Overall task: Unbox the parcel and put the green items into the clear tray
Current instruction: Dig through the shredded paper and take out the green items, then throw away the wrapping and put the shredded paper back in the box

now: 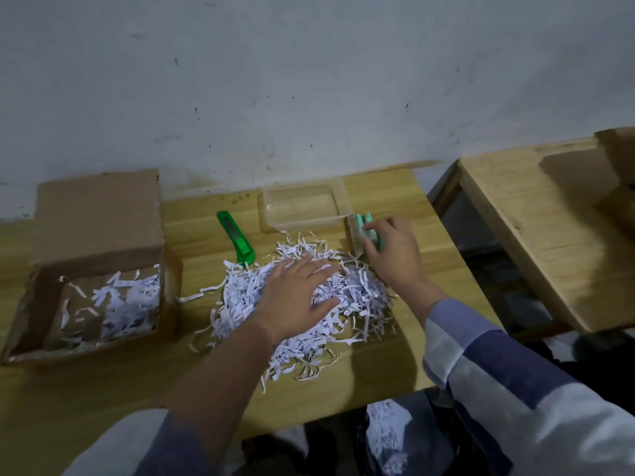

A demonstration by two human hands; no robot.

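Spreading flat across a heap of shredded white paper (309, 304), the person's left hand (295, 297) lies palm down with its fingers straight and splayed, holding nothing, near the middle of the wooden tabletop (343, 383). Blue-and-white sleeves (515, 389) frame the bottom of the view, and more shreds lie below the tabletop's near edge on something dark. Paper strips trail from the heap toward the near edge and out to the left.

At the tabletop's left edge sits the opened cardboard parcel (99, 269), its lid flap standing up at the back, with a thinner layer of shreds left inside.

Beyond the heap, toward the right edge, the right hand (388, 249) has its fingers curled around a clear packet of pale green items (365, 224), whose rounded ends stick out past the fingertips. The packet is just beside the right side of the clear tray (305, 207), outside it; whether packet and tray touch cannot be told.

A green utility knife (237, 240) lies on the wood between the parcel and the tray, its lower end at the fringe of the shreds. The tray stands near the tabletop's far edge, close to the stained white wall (309, 80).

A second wooden table (536, 231) stands apart to the right, with a cardboard box (618, 156) at its far corner.
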